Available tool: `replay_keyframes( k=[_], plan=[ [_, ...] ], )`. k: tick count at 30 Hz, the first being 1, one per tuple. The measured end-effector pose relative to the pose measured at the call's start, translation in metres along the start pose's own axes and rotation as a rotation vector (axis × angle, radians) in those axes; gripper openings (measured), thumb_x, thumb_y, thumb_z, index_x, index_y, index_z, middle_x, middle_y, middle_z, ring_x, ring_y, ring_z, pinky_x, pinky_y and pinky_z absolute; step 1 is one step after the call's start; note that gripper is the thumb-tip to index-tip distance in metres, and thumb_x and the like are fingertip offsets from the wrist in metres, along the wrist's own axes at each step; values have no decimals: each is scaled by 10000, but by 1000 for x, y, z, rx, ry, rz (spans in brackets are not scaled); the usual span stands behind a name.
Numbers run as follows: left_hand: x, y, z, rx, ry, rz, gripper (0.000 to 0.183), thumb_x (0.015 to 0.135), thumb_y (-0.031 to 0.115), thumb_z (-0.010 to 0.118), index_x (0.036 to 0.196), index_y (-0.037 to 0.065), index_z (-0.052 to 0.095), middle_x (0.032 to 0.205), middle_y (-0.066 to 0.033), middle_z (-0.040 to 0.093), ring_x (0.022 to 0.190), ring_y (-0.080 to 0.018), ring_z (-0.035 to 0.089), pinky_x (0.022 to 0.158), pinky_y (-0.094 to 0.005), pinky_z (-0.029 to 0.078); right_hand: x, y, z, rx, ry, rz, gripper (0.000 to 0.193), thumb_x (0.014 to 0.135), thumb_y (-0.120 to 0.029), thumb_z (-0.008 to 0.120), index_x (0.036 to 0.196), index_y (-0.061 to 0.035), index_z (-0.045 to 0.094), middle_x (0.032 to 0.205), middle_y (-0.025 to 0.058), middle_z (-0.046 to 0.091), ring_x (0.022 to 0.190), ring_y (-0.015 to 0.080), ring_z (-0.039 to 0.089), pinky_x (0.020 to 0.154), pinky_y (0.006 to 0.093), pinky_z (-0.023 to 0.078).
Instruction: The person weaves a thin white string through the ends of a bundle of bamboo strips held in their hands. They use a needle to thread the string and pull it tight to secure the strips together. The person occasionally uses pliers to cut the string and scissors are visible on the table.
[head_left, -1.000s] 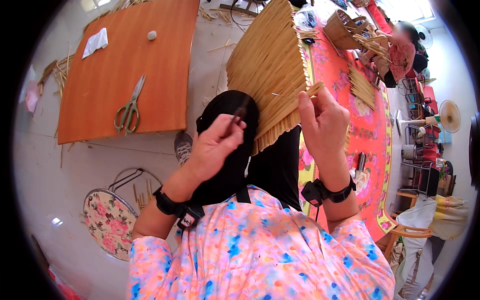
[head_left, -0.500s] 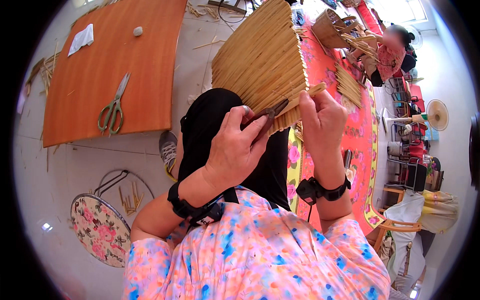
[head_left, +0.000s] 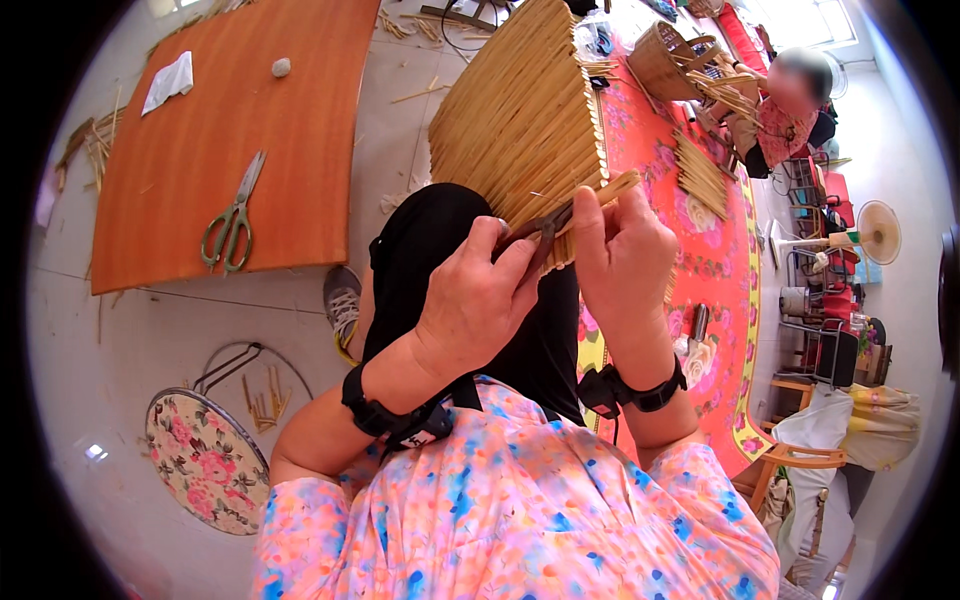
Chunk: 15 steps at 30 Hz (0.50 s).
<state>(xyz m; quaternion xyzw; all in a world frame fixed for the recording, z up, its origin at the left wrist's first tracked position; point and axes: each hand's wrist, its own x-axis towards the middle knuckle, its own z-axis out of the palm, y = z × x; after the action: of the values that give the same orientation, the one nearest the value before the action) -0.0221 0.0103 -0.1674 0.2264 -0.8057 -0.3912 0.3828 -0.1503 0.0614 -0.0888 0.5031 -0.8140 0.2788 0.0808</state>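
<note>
A broad panel of pale yellow stalks [head_left: 520,115], bound side by side, rests by my black-clad knee and slopes away from me. My left hand [head_left: 470,295] is closed round dark metal pliers [head_left: 547,228], whose jaws lie at the panel's near edge. Between thumb and fingers of my right hand [head_left: 628,255] is the end of a flat stalk [head_left: 624,182] at the panel's right corner. A thin pin-like strand [head_left: 537,194] sticks up from the panel just beyond the pliers. Whether the jaws grip anything cannot be made out.
On the orange-brown table [head_left: 300,130] to the left lie green-handled scissors [head_left: 233,215], a white cloth and a pale lump. A floral stool [head_left: 205,460] stands below it. A pink floral cloth [head_left: 700,300] lies right, bearing loose stalks and a basket [head_left: 665,62]. Another person sits beyond.
Both hands have shifted slightly, the right one a little left and down, closer to the pliers. The pliers' jaws now sit lower against the panel's edge.
</note>
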Motion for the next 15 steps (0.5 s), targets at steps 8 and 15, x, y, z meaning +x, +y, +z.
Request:
replay_keyframes(
  k=[8, 15],
  plan=[
    [-4, -6, 1, -132, 32, 39, 180, 799, -20, 618, 979, -12, 610, 1004, -193, 502, 833, -361, 570, 679, -381, 496, -3, 1, 17, -178, 103, -78, 239, 898, -241, 597, 885, -5, 561, 524, 160, 558, 476, 355, 592, 443, 428, 472],
    [-11, -30, -90, -87, 82, -127, 208, 820, -60, 503, 996, -17, 606, 965, -81, 465, 731, -140, 494, 657, -261, 429, 3, 21, 7, -185, 118, 97, 232, 884, -204, 588, 812, 16, 612, 577, 177, 575, 517, 358, 595, 500, 422, 460]
  ],
)
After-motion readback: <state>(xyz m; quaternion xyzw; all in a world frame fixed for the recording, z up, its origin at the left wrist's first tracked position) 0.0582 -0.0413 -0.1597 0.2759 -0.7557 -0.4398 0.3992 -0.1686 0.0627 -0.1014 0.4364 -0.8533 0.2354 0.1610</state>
